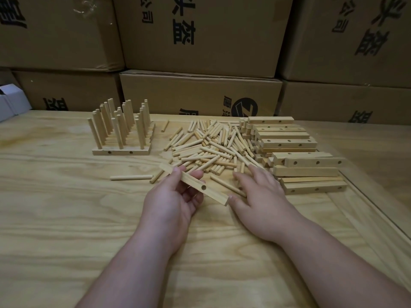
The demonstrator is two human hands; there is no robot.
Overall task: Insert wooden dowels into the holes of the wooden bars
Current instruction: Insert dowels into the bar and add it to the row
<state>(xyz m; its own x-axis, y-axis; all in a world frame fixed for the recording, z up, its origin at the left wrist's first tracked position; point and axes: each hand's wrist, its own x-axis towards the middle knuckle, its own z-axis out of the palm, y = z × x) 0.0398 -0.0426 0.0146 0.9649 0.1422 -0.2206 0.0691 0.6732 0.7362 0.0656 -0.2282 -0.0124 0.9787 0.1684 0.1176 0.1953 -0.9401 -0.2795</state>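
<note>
**Bar in L hand, R hand going for a dowel**

L hand pinches a wooden bar between thumb and curled fingers, lifted off the desk, tilted w/ its far end toward 10 o'clock. One hole faces up near the bar's near end; no dowel in it yet. R hand lies fingers spread and flat on the near edge of the loose dowel pile, holding nothing, thumb tip just beside the bar's near end.

Judgement: step in hand = pick one dowel. Best to take a single one from the pile's near edge, pinch it near one end, line it up square w/ the hole, push straight in; L hand should keep the hole face up and the bar steady.

Further out: stack of unfilled bars at 2 o'clock of the hands, touching the pile. Finished bars w/ upright dowels at 11 o'clock, well apart. One stray dowel at 9 o'clock. Cardboard boxes behind the desk at 12.
</note>
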